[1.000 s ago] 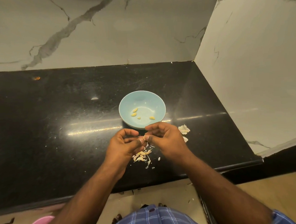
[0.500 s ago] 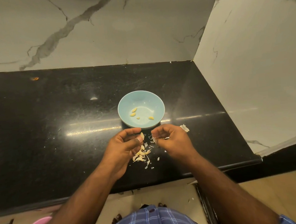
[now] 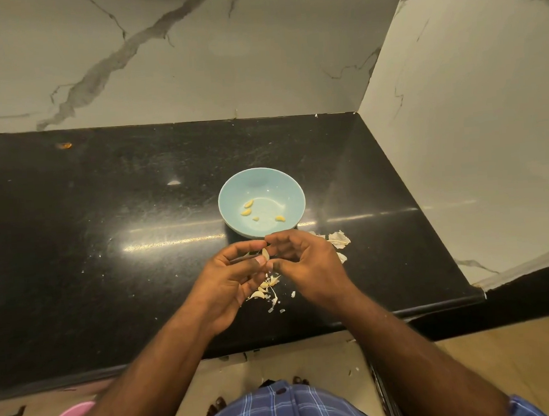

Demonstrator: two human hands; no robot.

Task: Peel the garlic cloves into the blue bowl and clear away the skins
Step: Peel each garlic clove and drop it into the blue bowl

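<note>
We see a pale, tapered garlic clove (image 3: 265, 253) at frame centre, pinched upright between thumb and fingers of the left hand (image 3: 231, 277). The right hand (image 3: 306, 265) sits just beside it, fingers curled towards the clove; we cannot tell whether they touch it. Directly above both hands, the round, glossy blue bowl (image 3: 284, 187) rests on the polished black counter (image 3: 106, 239) and contains four small yellowish peeled cloves (image 3: 249, 204). Thin, papery skins (image 3: 267, 289) lie scattered on the counter below the hands, with larger flakes (image 3: 339, 239) to the right.
</note>
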